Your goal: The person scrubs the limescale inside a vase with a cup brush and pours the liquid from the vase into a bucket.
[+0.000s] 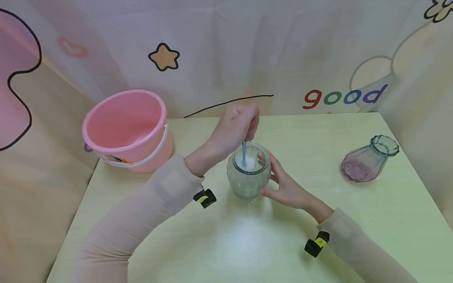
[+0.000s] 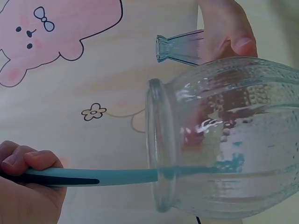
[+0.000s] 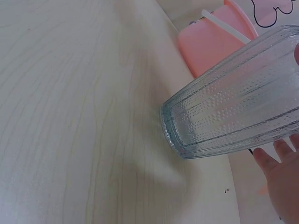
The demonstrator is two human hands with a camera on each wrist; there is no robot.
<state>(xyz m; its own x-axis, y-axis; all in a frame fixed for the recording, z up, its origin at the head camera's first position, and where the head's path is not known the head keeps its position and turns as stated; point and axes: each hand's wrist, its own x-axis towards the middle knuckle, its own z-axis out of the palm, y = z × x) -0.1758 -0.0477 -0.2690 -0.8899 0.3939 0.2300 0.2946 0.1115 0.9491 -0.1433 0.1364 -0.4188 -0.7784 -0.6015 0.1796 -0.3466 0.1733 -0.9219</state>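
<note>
A ribbed clear glass jar stands upright on the table, its round mouth facing up. My left hand is above the mouth and grips the handle of a light blue toothbrush with a dark strip. The brush end reaches down inside the jar and shows blurred through the textured glass in the left wrist view. My right hand holds the jar's right side, thumb at the front and fingers behind. In the right wrist view the jar's base meets the tabletop, with fingertips against its wall.
A pink bucket with a white handle stands at the back left. To the right, a purple-tinted glass vase leans at an angle on the pale green table. A printed curtain hangs behind and along both sides.
</note>
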